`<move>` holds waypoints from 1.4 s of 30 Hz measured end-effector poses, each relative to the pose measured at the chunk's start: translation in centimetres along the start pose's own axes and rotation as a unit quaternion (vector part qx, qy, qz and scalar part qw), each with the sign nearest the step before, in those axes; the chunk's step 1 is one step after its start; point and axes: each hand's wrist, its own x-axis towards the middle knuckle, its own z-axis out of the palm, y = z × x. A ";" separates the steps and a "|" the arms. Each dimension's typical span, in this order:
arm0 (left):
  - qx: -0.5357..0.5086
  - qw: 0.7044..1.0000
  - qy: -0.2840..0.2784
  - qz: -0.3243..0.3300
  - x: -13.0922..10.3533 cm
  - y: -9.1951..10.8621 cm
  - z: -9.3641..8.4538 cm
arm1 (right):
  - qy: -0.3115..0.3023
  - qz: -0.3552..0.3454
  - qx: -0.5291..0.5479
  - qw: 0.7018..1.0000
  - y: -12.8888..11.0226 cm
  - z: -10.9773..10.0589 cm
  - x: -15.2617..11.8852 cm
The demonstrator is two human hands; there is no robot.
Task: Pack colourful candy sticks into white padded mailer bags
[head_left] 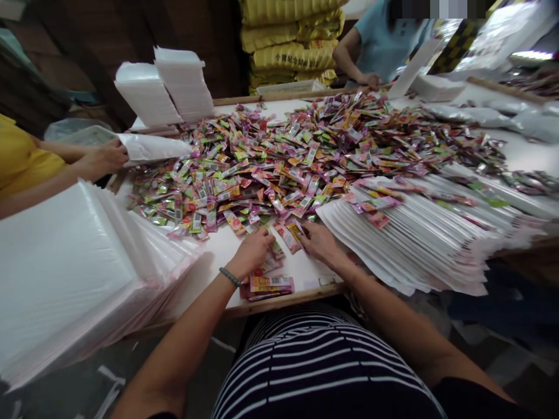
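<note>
A wide heap of small colorful packets (271, 157) covers the white tabletop (213, 256). At its near edge my left hand (255, 250), with a beaded bracelet on the wrist, has its fingers closed on a packet (276, 249). To the right, my right hand (318, 240) pinches the end of a packet with purple edges (296, 230). Between the hands lies a pink packet (286, 237). Below my left hand, a small pile of packets (271, 284) rests by the table's wooden front edge.
White pouches (65, 250) are stacked at the left, more (419, 233) at the right. Behind stand two white stacks (186, 84) and yellow sacks (292, 55). A person in yellow (26, 157) holds a white pouch (152, 148); another in blue (384, 41) is across the table.
</note>
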 end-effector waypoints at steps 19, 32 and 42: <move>-0.003 0.999 -0.030 -0.009 -10.4 0.8 2.0 | -0.125 -0.255 0.040 0.958 -7.4 0.1 2.2; -0.062 0.995 0.081 0.000 -10.3 0.6 3.5 | -0.126 -0.259 -0.067 0.955 -1.7 0.1 -0.4; -0.123 0.992 0.007 -0.028 -9.5 -1.3 3.6 | -0.123 -0.317 0.067 0.938 -4.0 2.0 -1.1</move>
